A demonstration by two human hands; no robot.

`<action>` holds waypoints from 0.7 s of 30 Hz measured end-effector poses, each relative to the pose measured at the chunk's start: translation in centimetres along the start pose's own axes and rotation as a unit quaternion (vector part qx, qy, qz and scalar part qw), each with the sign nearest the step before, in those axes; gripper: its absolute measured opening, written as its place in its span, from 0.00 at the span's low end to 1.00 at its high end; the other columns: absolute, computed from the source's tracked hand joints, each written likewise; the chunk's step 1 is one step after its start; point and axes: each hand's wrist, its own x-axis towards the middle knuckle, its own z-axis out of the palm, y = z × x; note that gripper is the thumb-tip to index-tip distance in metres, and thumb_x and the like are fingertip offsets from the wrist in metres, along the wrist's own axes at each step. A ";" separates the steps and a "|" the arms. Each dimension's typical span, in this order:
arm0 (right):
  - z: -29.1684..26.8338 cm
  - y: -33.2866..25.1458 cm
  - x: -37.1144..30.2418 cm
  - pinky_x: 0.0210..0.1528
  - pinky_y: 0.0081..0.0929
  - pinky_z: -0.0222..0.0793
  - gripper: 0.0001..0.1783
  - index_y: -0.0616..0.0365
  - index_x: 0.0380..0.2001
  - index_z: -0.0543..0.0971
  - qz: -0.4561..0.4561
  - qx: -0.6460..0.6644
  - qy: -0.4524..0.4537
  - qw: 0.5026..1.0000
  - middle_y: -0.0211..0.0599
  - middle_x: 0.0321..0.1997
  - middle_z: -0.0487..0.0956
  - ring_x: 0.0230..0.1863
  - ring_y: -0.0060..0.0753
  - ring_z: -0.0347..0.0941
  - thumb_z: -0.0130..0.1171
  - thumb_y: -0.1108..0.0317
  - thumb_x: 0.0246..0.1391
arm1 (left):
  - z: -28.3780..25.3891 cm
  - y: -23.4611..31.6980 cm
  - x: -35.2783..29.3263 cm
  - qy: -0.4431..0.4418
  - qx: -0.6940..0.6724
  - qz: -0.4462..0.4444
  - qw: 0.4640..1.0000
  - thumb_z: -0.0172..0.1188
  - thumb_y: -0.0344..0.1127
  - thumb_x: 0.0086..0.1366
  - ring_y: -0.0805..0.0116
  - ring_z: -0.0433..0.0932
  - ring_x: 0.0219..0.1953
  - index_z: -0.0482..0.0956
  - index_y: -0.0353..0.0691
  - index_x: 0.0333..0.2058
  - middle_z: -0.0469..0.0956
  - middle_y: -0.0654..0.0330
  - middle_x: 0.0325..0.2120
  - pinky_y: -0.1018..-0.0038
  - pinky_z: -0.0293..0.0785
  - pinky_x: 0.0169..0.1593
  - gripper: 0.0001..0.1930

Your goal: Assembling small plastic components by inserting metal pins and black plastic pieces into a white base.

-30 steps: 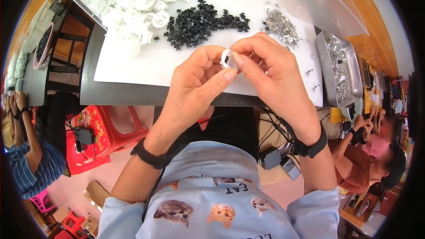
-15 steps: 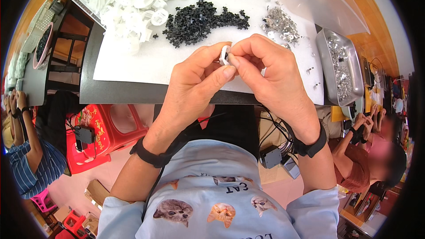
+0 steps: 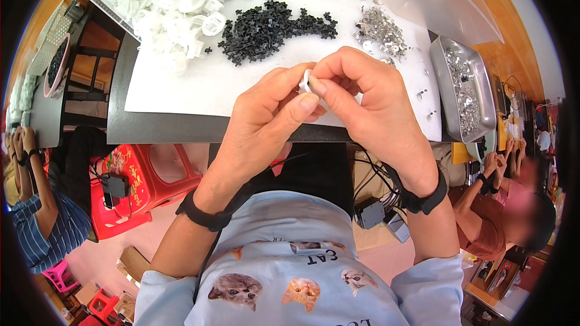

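Note:
Above the table's near edge, a small white plastic ring-shaped part [image 3: 306, 81] sits between my two hands. My left hand [image 3: 266, 115] is closed on it, with thumb and fingertips around its left side. My right hand [image 3: 368, 99] has thumb and index finger pinched against the part's right side. Whether a smaller piece is in that pinch is hidden by the fingers. Just beyond my hands lie a heap of small black plastic pieces [image 3: 257, 33] and, at the right, a pile of small silvery metal pieces [image 3: 383, 27].
White translucent plastic parts [image 3: 175, 6] are heaped at the far left on a white sheet [image 3: 175, 93]. A metal tray [image 3: 439, 78] of metal pieces stands at the right. A red stool [image 3: 136, 175] is below left. Co-workers sit on both sides.
The white part has turned slightly in my fingers, and my right thumb and index finger now cover more of its opening. The view has shifted slightly.

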 end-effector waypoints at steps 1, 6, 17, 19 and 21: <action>0.1 0.1 0.0 0.33 0.16 0.71 0.02 0.65 0.33 0.75 0.001 -0.003 -0.002 1.000 0.30 0.28 0.76 0.28 0.16 0.73 0.55 0.77 0.57 | -0.1 -0.1 0.0 0.000 0.000 -0.001 1.000 0.54 0.34 0.68 0.75 0.75 0.38 0.73 0.33 0.53 0.71 0.61 0.36 0.79 0.76 0.42 0.17; 0.8 -0.1 -0.1 0.34 0.17 0.72 0.01 0.65 0.32 0.74 0.000 -0.023 -0.001 1.000 0.30 0.27 0.76 0.29 0.17 0.74 0.54 0.79 0.57 | -0.3 -0.3 -0.1 -0.001 0.019 0.019 1.000 0.53 0.35 0.69 0.75 0.74 0.38 0.74 0.33 0.52 0.71 0.61 0.35 0.79 0.75 0.42 0.16; 1.7 0.1 -0.6 0.29 0.39 0.67 0.05 0.64 0.26 0.70 -0.013 0.029 0.047 0.998 0.46 0.25 0.73 0.27 0.51 0.71 0.54 0.76 0.52 | -0.5 -0.7 -0.4 0.010 0.077 0.052 0.996 0.55 0.33 0.67 0.76 0.73 0.34 0.75 0.33 0.49 0.72 0.61 0.32 0.80 0.72 0.38 0.14; 1.5 0.3 -0.5 0.29 0.40 0.67 0.04 0.64 0.26 0.69 -0.020 0.017 0.046 0.999 0.46 0.26 0.73 0.27 0.51 0.71 0.54 0.76 0.52 | -0.4 -0.8 -0.3 0.010 0.077 0.041 0.996 0.55 0.33 0.67 0.76 0.72 0.34 0.75 0.32 0.49 0.72 0.62 0.32 0.80 0.71 0.38 0.14; 1.5 0.3 -0.5 0.30 0.40 0.66 0.04 0.64 0.26 0.69 -0.028 0.005 0.046 0.999 0.46 0.26 0.73 0.27 0.51 0.71 0.54 0.76 0.52 | -0.2 -0.8 -0.1 0.015 0.063 0.060 0.996 0.55 0.32 0.67 0.76 0.72 0.34 0.75 0.32 0.48 0.72 0.61 0.33 0.80 0.72 0.38 0.14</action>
